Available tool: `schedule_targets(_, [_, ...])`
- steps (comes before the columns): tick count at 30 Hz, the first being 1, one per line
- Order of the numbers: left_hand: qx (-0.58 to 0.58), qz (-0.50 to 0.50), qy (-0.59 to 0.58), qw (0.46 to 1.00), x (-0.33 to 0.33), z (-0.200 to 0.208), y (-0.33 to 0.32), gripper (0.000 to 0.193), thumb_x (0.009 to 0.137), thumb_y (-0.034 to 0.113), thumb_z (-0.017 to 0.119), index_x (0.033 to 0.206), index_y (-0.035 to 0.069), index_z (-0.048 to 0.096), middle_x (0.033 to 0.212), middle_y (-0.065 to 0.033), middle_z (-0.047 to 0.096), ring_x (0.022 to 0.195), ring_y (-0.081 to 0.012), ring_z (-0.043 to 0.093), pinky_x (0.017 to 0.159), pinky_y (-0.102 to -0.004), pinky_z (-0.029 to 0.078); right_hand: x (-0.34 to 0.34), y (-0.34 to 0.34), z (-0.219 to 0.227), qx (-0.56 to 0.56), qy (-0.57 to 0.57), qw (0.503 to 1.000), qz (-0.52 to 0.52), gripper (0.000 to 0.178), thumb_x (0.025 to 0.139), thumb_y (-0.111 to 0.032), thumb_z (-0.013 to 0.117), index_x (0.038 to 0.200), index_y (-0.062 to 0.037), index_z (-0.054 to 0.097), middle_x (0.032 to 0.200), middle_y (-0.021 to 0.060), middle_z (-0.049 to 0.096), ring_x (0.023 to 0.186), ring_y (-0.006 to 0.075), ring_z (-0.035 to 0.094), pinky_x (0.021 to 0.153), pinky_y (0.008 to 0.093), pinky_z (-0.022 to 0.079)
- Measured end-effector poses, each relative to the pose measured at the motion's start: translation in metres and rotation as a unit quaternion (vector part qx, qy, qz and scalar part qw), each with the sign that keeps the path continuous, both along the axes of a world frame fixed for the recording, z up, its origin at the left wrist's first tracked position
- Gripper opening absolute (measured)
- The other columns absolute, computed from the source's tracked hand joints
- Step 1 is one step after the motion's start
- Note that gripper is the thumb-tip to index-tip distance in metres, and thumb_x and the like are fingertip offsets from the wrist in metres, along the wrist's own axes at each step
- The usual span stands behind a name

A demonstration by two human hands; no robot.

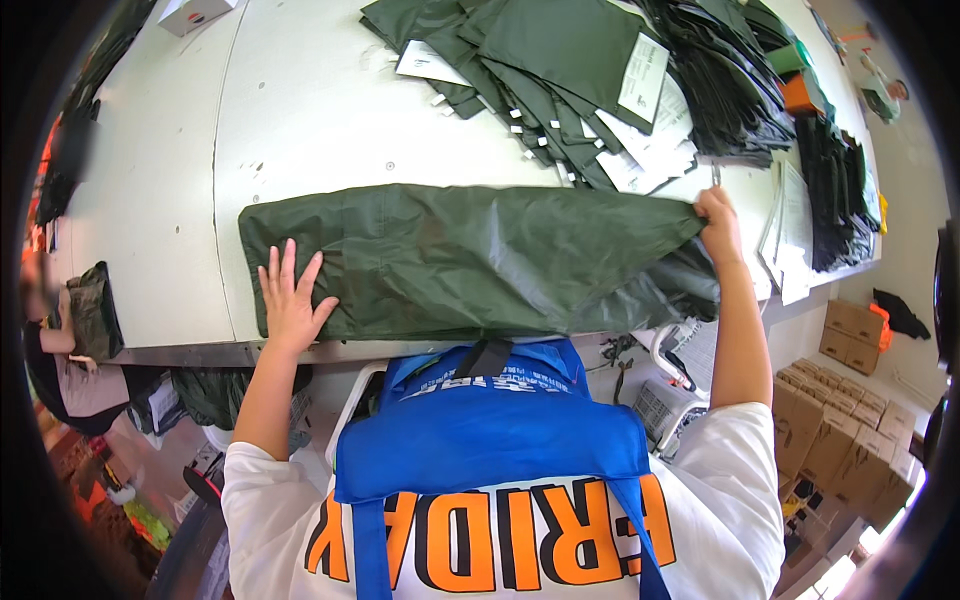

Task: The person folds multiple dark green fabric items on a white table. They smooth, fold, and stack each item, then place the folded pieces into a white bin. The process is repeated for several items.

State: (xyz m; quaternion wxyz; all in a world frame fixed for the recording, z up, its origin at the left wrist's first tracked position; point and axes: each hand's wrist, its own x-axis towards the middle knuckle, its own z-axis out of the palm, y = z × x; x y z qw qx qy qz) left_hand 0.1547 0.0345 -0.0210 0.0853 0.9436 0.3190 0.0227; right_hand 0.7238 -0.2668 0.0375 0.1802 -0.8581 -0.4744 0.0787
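A long piece of dark green, slightly shiny fabric (pixel 470 260) lies folded lengthwise along the front edge of the white table. My left hand (pixel 291 305) rests flat on its left end, fingers spread. At the other end my right hand (pixel 718 222) has its fingers closed on the fabric's upper corner, and the cloth is creased and bunched below that grip. The right end hangs a little past the table edge. Whether the piece is a garment or a bag cannot be told.
Beyond the fabric lies a fanned pile of dark green folded pieces (pixel 560 70) with paper sheets (pixel 645 80) on it. Black stacks (pixel 730 90) stand at the right. Cardboard boxes (pixel 835 430) are on the floor at right. Another person (pixel 75 370) works at left.
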Motion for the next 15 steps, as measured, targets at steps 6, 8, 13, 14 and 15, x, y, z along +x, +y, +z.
schedule_targets(6, [0.003, -0.011, -0.022, 1.000, 0.033, -0.012, -0.003, 0.081, 0.072, 0.040, 0.076, 0.141, 0.028, 0.037, 0.154, -0.0131, 0.018, 0.140, -0.0427, 0.016, 0.109, -0.0628, 0.015, 0.038, 0.004, -0.023, -0.180, -0.150, 0.972, 0.005, 0.028, 0.071, 0.004, 0.053, 0.095, -0.0099, 0.053, 0.106, 0.0107, 0.056, 0.109, 0.0349, 0.049, 0.093, 0.0459, 0.039])
schedule_targets(8, [0.007, 0.001, -0.004, 1.000, 0.029, -0.012, -0.008, 0.081, 0.072, 0.041, 0.076, 0.141, 0.029, 0.037, 0.154, -0.0128, 0.016, 0.140, -0.0423, 0.015, 0.109, -0.0636, 0.015, -0.022, 0.052, 0.034, -0.350, -0.126, 0.927, -0.052, 0.052, 0.062, -0.001, 0.064, 0.113, -0.0084, 0.053, 0.146, 0.0132, 0.033, 0.135, 0.0359, 0.029, 0.112, 0.0527, 0.021])
schedule_targets(13, [-0.001, 0.000, 0.003, 1.000, 0.033, -0.012, -0.006, 0.078, 0.070, 0.042, 0.077, 0.138, 0.031, 0.042, 0.154, -0.0122, 0.015, 0.140, -0.0419, 0.013, 0.109, -0.0640, 0.014, -0.234, 0.112, 0.028, 0.001, 0.074, 0.981, 0.180, 0.063, 0.080, -0.040, 0.067, 0.137, -0.0253, 0.045, 0.155, 0.0134, 0.019, 0.143, 0.0412, 0.008, 0.109, 0.0662, 0.005])
schedule_targets(14, [0.005, -0.014, -0.020, 1.000, 0.031, -0.015, -0.004, 0.076, 0.071, 0.046, 0.075, 0.138, 0.034, 0.042, 0.154, -0.0123, 0.014, 0.140, -0.0416, 0.013, 0.109, -0.0640, 0.013, -0.254, 0.108, -0.009, -0.065, 0.031, 0.987, 0.147, 0.061, 0.083, -0.044, 0.062, 0.138, -0.0289, 0.044, 0.155, 0.0124, 0.019, 0.142, 0.0422, 0.008, 0.108, 0.0669, 0.005])
schedule_targets(15, [0.000, -0.024, -0.034, 0.999, 0.025, -0.018, -0.003, 0.071, 0.074, 0.050, 0.071, 0.137, 0.035, 0.043, 0.154, -0.0116, 0.013, 0.140, -0.0421, 0.013, 0.110, -0.0635, 0.013, -0.265, 0.103, -0.042, -0.127, -0.010, 0.985, 0.118, 0.059, 0.086, -0.049, 0.058, 0.140, -0.0324, 0.042, 0.155, 0.0113, 0.020, 0.142, 0.0432, 0.008, 0.108, 0.0675, 0.005])
